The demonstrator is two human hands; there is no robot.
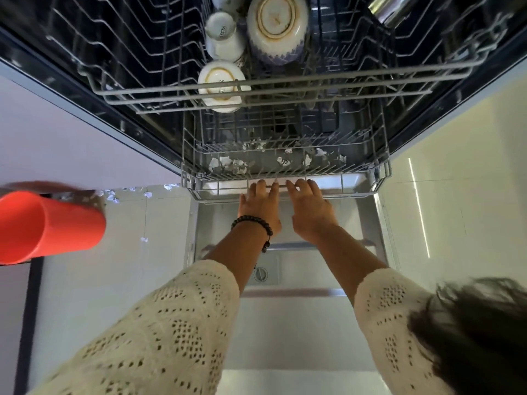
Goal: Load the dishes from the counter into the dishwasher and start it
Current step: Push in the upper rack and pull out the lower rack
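Note:
The dishwasher stands open, its door (285,323) folded down under my arms. My left hand (261,206), with a bead bracelet at the wrist, and my right hand (309,212) lie side by side on the front rail of the lower rack (356,192), fingers stretched out over the rail. White scraps litter the lower rack's bottom. In the upper rack (342,95) two white cups (224,38) (221,84) and a patterned bowl (276,27) sit upside down. A shiny steel vessel (390,8) lies at its far right.
A red plastic cup (48,226) lies on its side at the left edge, close to the camera. Small white scraps (111,195) are scattered on the pale floor left of the door. White cabinet fronts flank the machine.

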